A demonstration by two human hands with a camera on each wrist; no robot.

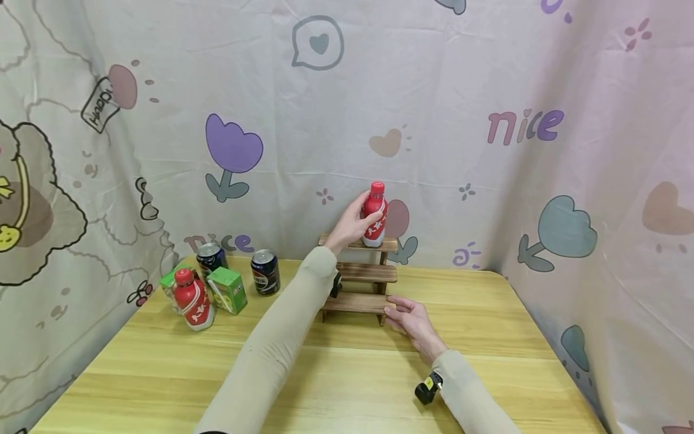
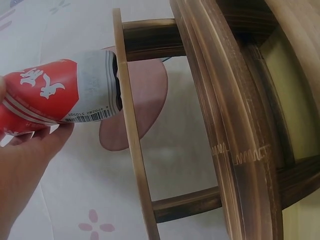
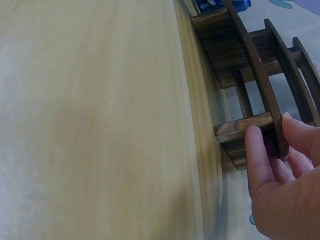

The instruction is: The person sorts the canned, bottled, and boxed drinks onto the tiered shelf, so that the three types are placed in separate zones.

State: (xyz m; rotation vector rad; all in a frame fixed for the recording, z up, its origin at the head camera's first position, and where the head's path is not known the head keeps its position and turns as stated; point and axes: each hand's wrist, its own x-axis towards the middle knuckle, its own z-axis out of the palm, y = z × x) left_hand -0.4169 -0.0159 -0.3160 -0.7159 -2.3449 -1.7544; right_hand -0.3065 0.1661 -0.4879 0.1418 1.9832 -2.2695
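A red and white bottle (image 1: 375,218) with a red cap is upright at the right part of the top step of a three-tier wooden stand (image 1: 366,273). My left hand (image 1: 352,224) grips the bottle round its middle, thumb across the front. In the left wrist view, the base of the bottle (image 2: 92,85) meets the edge of the top board (image 2: 131,120), seemingly touching it. My right hand (image 1: 410,322) holds the right end of the lowest step. In the right wrist view, thumb and fingers of the right hand (image 3: 287,185) pinch that board (image 3: 262,85).
At the left of the wooden table (image 1: 347,374) stand another red bottle (image 1: 194,301), two green drink cartons, one a carton with a straw (image 1: 228,290), and two dark blue cans, one the can nearer the stand (image 1: 265,272). A printed curtain (image 1: 434,78) hangs behind.
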